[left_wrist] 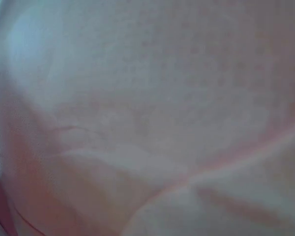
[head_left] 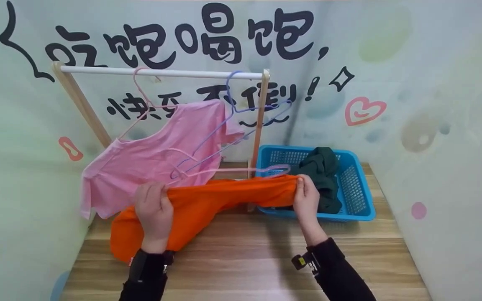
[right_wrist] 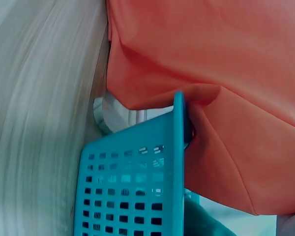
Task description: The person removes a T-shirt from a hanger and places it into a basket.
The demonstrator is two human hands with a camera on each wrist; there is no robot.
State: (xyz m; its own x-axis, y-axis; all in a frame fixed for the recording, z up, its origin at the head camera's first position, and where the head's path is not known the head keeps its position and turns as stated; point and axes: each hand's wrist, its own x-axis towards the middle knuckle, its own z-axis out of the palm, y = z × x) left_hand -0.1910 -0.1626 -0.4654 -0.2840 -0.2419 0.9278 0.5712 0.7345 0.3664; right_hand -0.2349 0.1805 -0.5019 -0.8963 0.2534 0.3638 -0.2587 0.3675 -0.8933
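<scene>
An orange garment (head_left: 199, 209) is stretched between both hands in the head view. My left hand (head_left: 155, 213) grips its upper edge at the left, and cloth hangs down beside and behind that hand. At the other end my right hand (head_left: 308, 200) pinches a corner, in front of the blue basket. Just behind the orange cloth shows a pink hanger (head_left: 278, 168). In the right wrist view the orange garment (right_wrist: 216, 59) drapes over the basket's rim. The left wrist view is a blurred, pale close-up where little can be told.
A rack with a white rod (head_left: 174, 73) carries a pink shirt (head_left: 161, 146) on a pink hanger and a blue hanger (head_left: 229, 94). The blue basket (head_left: 360, 188) holds dark green cloth (head_left: 324, 175). Beneath lies a wooden tabletop (head_left: 241, 259).
</scene>
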